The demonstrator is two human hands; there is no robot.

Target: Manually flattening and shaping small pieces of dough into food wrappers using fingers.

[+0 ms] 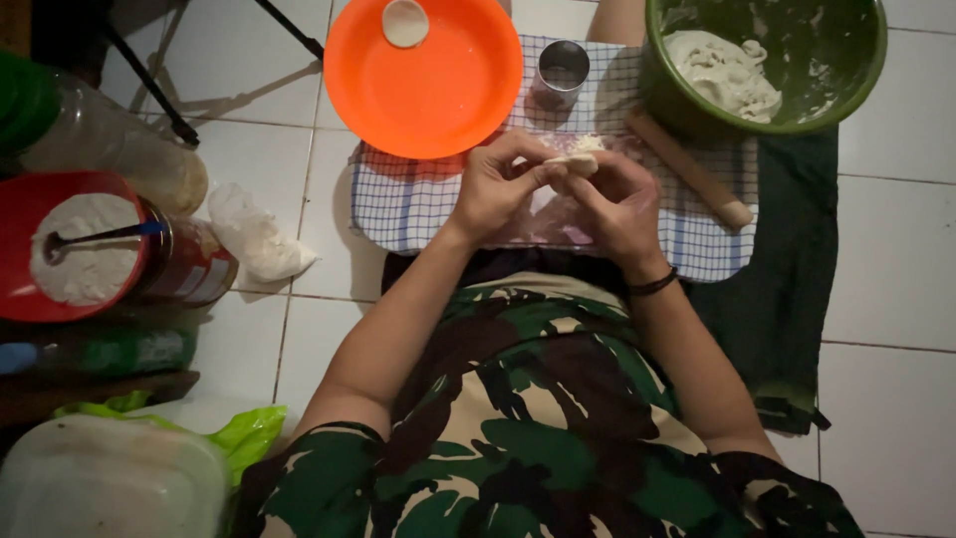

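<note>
— Hands first: what are they doing?
— Left hand and right hand meet, fingertips of both pinching a small piece of pale dough between them.
— What lies around them?
— Checked cloth lies beneath; beyond the left hand an orange plate, beyond the right a steel ring cutter, a rolling pin and a green bowl of dough.
</note>
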